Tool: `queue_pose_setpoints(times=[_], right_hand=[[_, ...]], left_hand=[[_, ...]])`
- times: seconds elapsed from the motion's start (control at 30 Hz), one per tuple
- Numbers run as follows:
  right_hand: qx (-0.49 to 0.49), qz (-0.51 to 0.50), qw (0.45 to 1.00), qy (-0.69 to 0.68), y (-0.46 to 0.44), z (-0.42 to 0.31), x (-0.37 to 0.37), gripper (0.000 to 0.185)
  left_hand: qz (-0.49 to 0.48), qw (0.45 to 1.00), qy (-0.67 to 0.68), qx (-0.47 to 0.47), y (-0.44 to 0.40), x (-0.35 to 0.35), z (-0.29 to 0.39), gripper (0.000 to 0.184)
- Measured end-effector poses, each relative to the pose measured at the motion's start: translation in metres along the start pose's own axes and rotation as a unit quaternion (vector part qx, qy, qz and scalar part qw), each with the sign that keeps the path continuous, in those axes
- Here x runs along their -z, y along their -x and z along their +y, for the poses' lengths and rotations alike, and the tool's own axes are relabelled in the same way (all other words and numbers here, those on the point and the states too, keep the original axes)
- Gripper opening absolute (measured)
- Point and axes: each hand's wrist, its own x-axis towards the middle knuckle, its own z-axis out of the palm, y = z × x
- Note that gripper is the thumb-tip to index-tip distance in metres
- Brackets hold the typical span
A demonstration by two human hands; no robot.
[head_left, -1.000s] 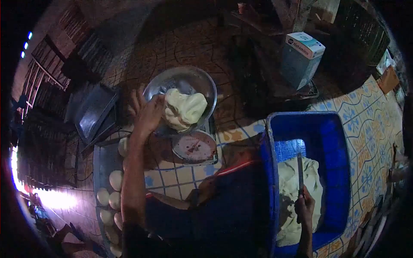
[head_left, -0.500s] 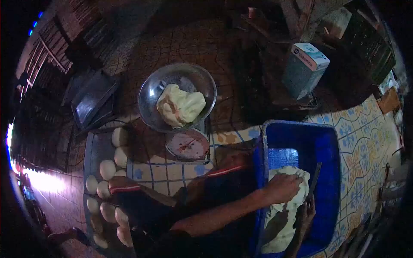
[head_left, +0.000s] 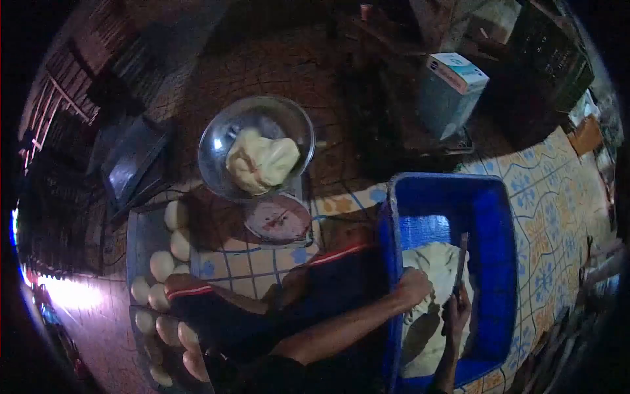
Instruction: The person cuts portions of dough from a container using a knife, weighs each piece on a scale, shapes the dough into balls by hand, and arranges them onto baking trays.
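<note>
My left hand reaches across into the blue tub, its fingers curled into the left part of a large pale dough mass. Beside it, my right hand grips the handle of a long flat blade, which points up and away over the dough's right part. A metal bowl holds a separate lump of dough on a scale with a round, stained dial. My fingertips are partly hidden in the dough and shadow.
Several round dough balls lie on a metal tray at the left. Dark empty pans are stacked beyond it. A tall square tin stands at the back right. Patterned tile surrounds the tub.
My left hand left the bowl's lump and went into the tub, then shifted left over the dough. The blade has moved slightly left since the middle frame. The view has shifted too.
</note>
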Motion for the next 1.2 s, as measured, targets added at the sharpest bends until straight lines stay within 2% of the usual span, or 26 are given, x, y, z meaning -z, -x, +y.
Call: queue_pose_setpoints(times=[0.03, 0.07, 0.13, 0.23, 0.3, 0.37, 0.53, 0.6, 0.7, 0.77, 0.83, 0.87, 0.9, 0.93, 0.97, 1.0, 1.03, 1.07, 1.1, 1.17, 1.2], right_hand=[[-0.005, 0.006, 1.000, -0.019, 0.004, -0.014, -0.010, 0.045], [-0.019, -0.010, 1.000, -0.014, 0.006, -0.025, -0.015, 0.047], [-0.028, -0.028, 0.997, -0.060, 0.005, -0.025, -0.025, 0.046], [-0.089, -0.091, 0.990, -0.059, 0.013, -0.022, -0.042, 0.044], [-0.098, -0.124, 0.986, -0.045, 0.021, -0.011, -0.050, 0.044], [-0.160, -0.124, 0.977, -0.063, 0.035, -0.052, -0.067, 0.044], [-0.256, -0.235, 0.935, -0.074, 0.072, -0.095, -0.038, 0.041], [-0.218, -0.198, 0.951, -0.090, 0.093, -0.099, -0.031, 0.039], [-0.106, -0.035, 0.994, -0.016, 0.088, -0.091, -0.024, 0.045], [-0.065, -0.041, 0.989, 0.130, 0.073, -0.023, 0.020, 0.047], [0.008, -0.033, 0.952, 0.305, 0.076, -0.071, -0.001, 0.046], [0.066, -0.012, 0.920, 0.387, 0.069, -0.071, -0.004, 0.046], [0.119, 0.019, 0.876, 0.467, 0.062, -0.072, -0.007, 0.045], [0.183, 0.070, 0.820, 0.538, 0.041, -0.039, 0.002, 0.045], [0.184, 0.059, 0.854, 0.483, 0.034, -0.038, -0.001, 0.045], [0.184, 0.049, 0.884, 0.426, 0.027, -0.039, -0.006, 0.045], [0.120, -0.027, 0.966, 0.227, 0.013, -0.071, -0.028, 0.047], [0.029, -0.093, 0.982, 0.162, 0.000, -0.089, -0.046, 0.046], [0.038, -0.117, 0.985, 0.122, -0.018, -0.074, -0.060, 0.047], [0.113, -0.183, 0.972, 0.098, -0.042, -0.099, -0.108, 0.052], [0.127, -0.179, 0.972, 0.089, -0.055, -0.101, -0.131, 0.054]], left_hand=[[0.018, 0.999, 0.025, -0.011, 0.012, 0.022, 0.004, 0.011], [0.104, 0.992, 0.061, -0.025, 0.012, 0.002, 0.002, 0.010], [0.149, 0.982, 0.099, -0.058, 0.023, 0.017, 0.000, 0.010], [0.163, 0.985, -0.006, -0.055, 0.026, 0.029, 0.002, 0.013], [0.175, 0.984, 0.002, -0.025, 0.018, 0.017, 0.003, 0.014], [0.169, 0.985, 0.026, 0.001, 0.019, 0.028, 0.002, 0.014], [0.243, 0.963, 0.116, 0.010, 0.019, 0.032, 0.003, 0.015], [0.263, 0.914, 0.306, 0.026, 0.013, 0.035, -0.003, 0.015], [0.374, 0.890, 0.261, -0.013, 0.048, 0.087, -0.007, 0.023], [0.430, 0.863, 0.260, -0.045, 0.091, 0.141, -0.019, 0.039], [0.485, 0.863, 0.133, -0.048, 0.145, 0.205, -0.041, 0.052], [0.526, 0.843, 0.107, -0.016, 0.162, 0.218, -0.060, 0.053], [0.565, 0.821, 0.083, 0.013, 0.180, 0.229, -0.079, 0.054], [0.574, 0.817, 0.039, 0.049, 0.195, 0.237, -0.107, 0.053], [0.580, 0.811, -0.004, 0.083, 0.209, 0.238, -0.136, 0.053], [0.491, 0.848, -0.038, 0.195, 0.219, 0.231, -0.160, 0.051], [0.391, 0.866, -0.072, 0.302, 0.228, 0.224, -0.181, 0.049], [0.385, 0.854, -0.106, 0.335, 0.240, 0.213, -0.196, 0.049], [0.377, 0.838, -0.142, 0.367, 0.251, 0.203, -0.204, 0.048], [0.441, 0.805, -0.152, 0.366, 0.268, 0.190, -0.202, 0.047], [0.468, 0.790, -0.155, 0.365, 0.277, 0.181, -0.201, 0.047]])
